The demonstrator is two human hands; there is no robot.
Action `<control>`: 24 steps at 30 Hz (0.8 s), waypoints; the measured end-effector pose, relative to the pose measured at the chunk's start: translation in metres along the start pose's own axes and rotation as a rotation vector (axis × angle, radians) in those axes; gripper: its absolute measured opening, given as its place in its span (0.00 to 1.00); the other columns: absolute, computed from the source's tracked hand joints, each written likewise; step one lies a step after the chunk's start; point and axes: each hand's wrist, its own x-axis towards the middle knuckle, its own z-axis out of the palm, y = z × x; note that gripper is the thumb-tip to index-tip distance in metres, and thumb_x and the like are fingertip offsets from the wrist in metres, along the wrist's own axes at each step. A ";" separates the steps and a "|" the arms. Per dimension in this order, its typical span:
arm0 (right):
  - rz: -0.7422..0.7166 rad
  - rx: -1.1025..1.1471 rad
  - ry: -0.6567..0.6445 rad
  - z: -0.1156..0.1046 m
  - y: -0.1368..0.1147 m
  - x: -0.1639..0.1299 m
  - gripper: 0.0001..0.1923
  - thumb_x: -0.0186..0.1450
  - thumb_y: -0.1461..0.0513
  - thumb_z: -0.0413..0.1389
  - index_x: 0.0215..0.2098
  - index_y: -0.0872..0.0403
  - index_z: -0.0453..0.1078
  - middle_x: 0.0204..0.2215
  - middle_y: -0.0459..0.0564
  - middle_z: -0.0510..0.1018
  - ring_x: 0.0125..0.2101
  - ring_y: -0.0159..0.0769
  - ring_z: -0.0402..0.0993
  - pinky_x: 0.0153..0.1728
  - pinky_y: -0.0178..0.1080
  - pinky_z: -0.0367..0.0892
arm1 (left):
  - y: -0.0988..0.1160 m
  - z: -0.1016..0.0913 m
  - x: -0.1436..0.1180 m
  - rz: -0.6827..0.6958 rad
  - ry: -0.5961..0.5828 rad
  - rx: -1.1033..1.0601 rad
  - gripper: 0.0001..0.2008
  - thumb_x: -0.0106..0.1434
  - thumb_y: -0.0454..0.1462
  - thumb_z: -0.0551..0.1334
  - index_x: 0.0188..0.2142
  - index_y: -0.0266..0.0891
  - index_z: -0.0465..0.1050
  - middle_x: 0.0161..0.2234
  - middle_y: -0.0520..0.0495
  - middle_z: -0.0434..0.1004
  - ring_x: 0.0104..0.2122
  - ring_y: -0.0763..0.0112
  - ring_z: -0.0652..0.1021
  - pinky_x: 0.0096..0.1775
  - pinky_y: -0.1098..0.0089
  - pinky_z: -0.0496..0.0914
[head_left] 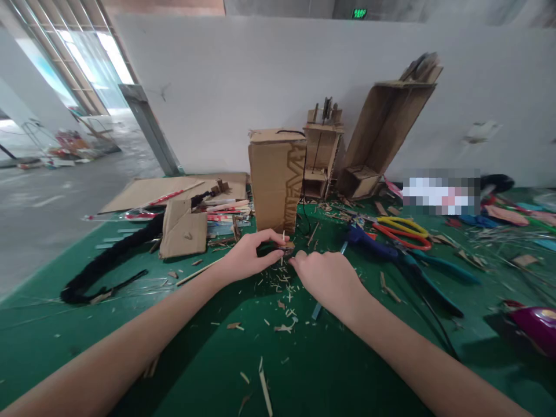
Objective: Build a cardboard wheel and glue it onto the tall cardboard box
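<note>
Two bare forearms reach forward over a green felt-covered table [208, 370], meeting just in front of a tall brown cardboard box [274, 179]. Left hand [252, 255] pinches a small dark scrap with a thin pale wooden stick [284, 238] standing upright in it, while the right hand [324, 277] curls closed against that piece. Keeping the stick vertical seems key; yellow-and-orange scissors [403, 230] lie right of the box.

I see bright daylight pouring through the windows [93, 55] at the upper left, washed out white. Soft shadows lie under my arms. The edges look bent and a bit blurry.
</note>
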 end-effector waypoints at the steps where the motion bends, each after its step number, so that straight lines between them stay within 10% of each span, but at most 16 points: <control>1: 0.006 0.001 0.003 0.001 0.001 0.001 0.19 0.70 0.60 0.43 0.34 0.60 0.73 0.19 0.55 0.77 0.20 0.38 0.74 0.20 0.35 0.56 | 0.000 0.000 0.000 -0.001 0.006 -0.001 0.08 0.62 0.38 0.58 0.40 0.39 0.70 0.46 0.44 0.76 0.50 0.65 0.74 0.53 0.62 0.67; 24: 0.009 0.053 -0.053 0.008 -0.003 0.004 0.17 0.70 0.61 0.45 0.34 0.60 0.74 0.20 0.54 0.76 0.21 0.36 0.74 0.21 0.34 0.56 | 0.003 0.000 0.002 -0.024 -0.014 -0.008 0.11 0.61 0.38 0.59 0.43 0.39 0.73 0.48 0.45 0.77 0.49 0.66 0.75 0.53 0.62 0.68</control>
